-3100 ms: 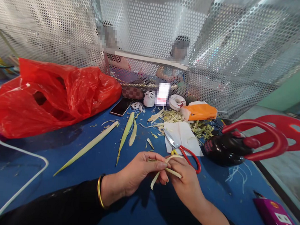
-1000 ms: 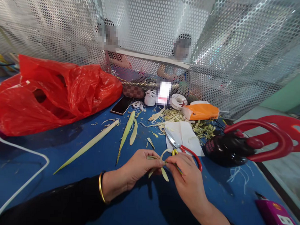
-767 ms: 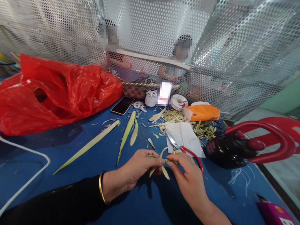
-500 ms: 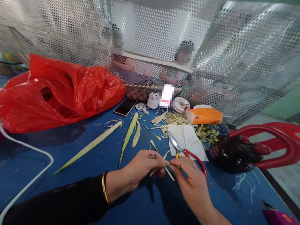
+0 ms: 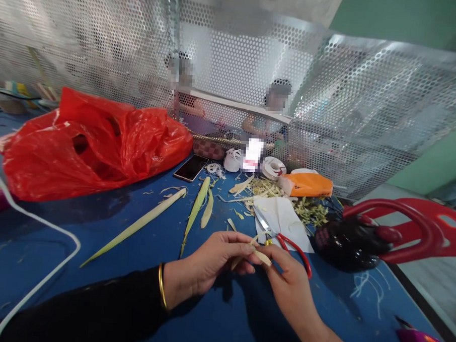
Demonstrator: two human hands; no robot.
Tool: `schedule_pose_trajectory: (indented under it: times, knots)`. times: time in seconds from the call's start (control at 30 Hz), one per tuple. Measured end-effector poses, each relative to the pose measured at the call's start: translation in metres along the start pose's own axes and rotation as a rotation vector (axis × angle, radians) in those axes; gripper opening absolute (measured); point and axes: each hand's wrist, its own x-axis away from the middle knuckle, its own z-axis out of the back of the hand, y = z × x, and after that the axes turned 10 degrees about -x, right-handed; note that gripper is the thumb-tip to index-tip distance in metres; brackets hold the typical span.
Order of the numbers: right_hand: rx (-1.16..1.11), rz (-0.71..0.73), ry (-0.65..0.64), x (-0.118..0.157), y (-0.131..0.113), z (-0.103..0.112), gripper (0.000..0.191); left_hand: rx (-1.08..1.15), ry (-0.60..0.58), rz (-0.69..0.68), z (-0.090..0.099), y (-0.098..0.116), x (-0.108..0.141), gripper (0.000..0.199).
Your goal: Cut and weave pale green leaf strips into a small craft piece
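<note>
My left hand (image 5: 218, 259), with a gold bangle at the wrist, pinches a small piece of pale green leaf (image 5: 262, 257) between thumb and fingers. Close against it, my right hand (image 5: 287, 272) has its fingers closed on the same leaf piece. Scissors with red handles (image 5: 294, 252) lie just behind the right hand, their blades on a white paper (image 5: 282, 213). Left of the hands, a long pale leaf (image 5: 138, 225) and shorter green leaves (image 5: 196, 207) rest on the blue table (image 5: 113, 274).
A red plastic bag (image 5: 100, 150) fills the back left, beside a phone (image 5: 191, 168). An orange packet (image 5: 310, 184), a white tape roll (image 5: 274, 168) and leaf scraps (image 5: 313, 210) lie behind the paper. At right stands a black pot-like object (image 5: 348, 242). Two people sit beyond the perforated screen (image 5: 236, 55).
The leaf piece between my fingers has turned, and a broader pale part now shows toward my right hand. The view has tilted slightly upward.
</note>
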Motion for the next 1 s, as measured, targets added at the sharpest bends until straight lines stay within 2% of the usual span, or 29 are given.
schedule_pose_trajectory:
  times: [0.2, 0.27, 0.37, 0.53, 0.63, 0.8, 1.0]
  knots:
    - [0.021, 0.066, -0.003, -0.001, 0.002, -0.001, 0.017, 0.037, 0.005, 0.015, -0.002, 0.002, 0.003, 0.020]
    - [0.023, 0.096, 0.058, -0.001, 0.001, -0.001, 0.013, 0.039, 0.001, -0.004, -0.002, 0.004, 0.004, 0.028]
    - [0.044, 0.134, 0.145, -0.002, -0.003, 0.000, 0.022, 0.036, 0.034, -0.020, -0.002, 0.005, 0.005, 0.042]
    - [0.024, 0.068, 0.168, -0.003, -0.007, 0.002, 0.011, -0.027, 0.061, -0.031, -0.002, 0.003, 0.004, 0.053]
    - [0.008, 0.028, 0.145, -0.003, -0.008, 0.001, 0.021, -0.100, 0.090, -0.053, -0.004, 0.001, 0.002, 0.042]
    - [-0.001, 0.118, 0.093, 0.002, -0.010, 0.000, 0.022, -0.152, 0.214, -0.059, -0.008, 0.000, -0.001, 0.016]
    - [-0.005, 0.189, 0.100, 0.005, -0.015, -0.001, 0.022, -0.206, 0.227, -0.070, -0.008, 0.002, 0.000, 0.009]
